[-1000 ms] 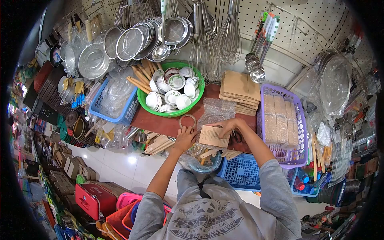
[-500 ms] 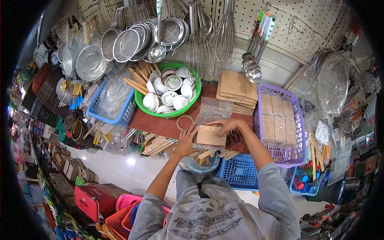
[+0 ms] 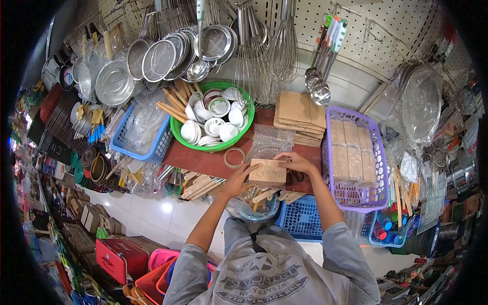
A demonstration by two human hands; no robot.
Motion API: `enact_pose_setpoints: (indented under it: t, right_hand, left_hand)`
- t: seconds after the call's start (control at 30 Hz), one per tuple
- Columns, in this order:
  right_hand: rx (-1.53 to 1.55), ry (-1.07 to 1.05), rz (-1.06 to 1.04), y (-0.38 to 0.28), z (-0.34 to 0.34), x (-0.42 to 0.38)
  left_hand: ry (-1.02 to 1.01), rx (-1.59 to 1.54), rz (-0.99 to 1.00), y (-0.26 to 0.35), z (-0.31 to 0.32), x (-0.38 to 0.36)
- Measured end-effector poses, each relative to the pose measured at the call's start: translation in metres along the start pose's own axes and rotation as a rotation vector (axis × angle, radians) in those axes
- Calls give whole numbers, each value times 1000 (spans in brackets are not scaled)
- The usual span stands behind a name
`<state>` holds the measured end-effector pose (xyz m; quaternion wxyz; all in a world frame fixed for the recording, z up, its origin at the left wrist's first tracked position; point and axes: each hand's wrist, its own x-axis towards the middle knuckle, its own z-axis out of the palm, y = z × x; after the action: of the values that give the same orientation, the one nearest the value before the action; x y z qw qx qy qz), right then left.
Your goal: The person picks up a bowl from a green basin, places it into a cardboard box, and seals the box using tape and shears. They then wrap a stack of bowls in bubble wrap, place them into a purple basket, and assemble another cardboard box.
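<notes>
A small brown cardboard box (image 3: 268,175) with fine print on top is held between both hands at the front edge of the red-brown tabletop (image 3: 198,161). The fingers of my left hand (image 3: 237,181) close on its left side, the thumb near the top edge. My right hand (image 3: 297,164) grips its upper right corner. Behind the box lies a sheet of bubble wrap (image 3: 273,138). A tape roll (image 3: 234,158) sits just left of the sheet. Dark-handled scissors (image 3: 296,177) show partly under my right hand.
A green basin (image 3: 203,147) of small white bowls stands back left, beside a blue basket (image 3: 152,150). Flat brown cardboard pieces (image 3: 300,112) are stacked behind. At right, a purple basket (image 3: 378,168) holds bubble-wrapped packages. Strainers (image 3: 161,58) and whisks (image 3: 284,53) hang above.
The box has tipped so its front side now shows below the printed top. My right hand has shifted from over the top to the box's upper right corner.
</notes>
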<state>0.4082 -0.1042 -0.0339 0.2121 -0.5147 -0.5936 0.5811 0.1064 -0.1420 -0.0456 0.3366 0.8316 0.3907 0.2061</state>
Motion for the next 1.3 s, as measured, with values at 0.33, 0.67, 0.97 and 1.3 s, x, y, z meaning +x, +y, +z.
enact_pose_setpoints:
  t: [0.33, 0.67, 0.97, 1.3]
  right_hand:
    - [-448, 603, 272, 21, 17, 12]
    - [897, 421, -203, 28, 25, 13]
    - [899, 184, 42, -1, 25, 0]
    - [419, 258, -201, -49, 31, -15]
  left_hand:
    - [-67, 12, -28, 0, -3, -8]
    - [-49, -57, 42, 6, -10, -26]
    - [-47, 13, 28, 9, -10, -31]
    - [-139, -69, 8, 13, -23, -27]
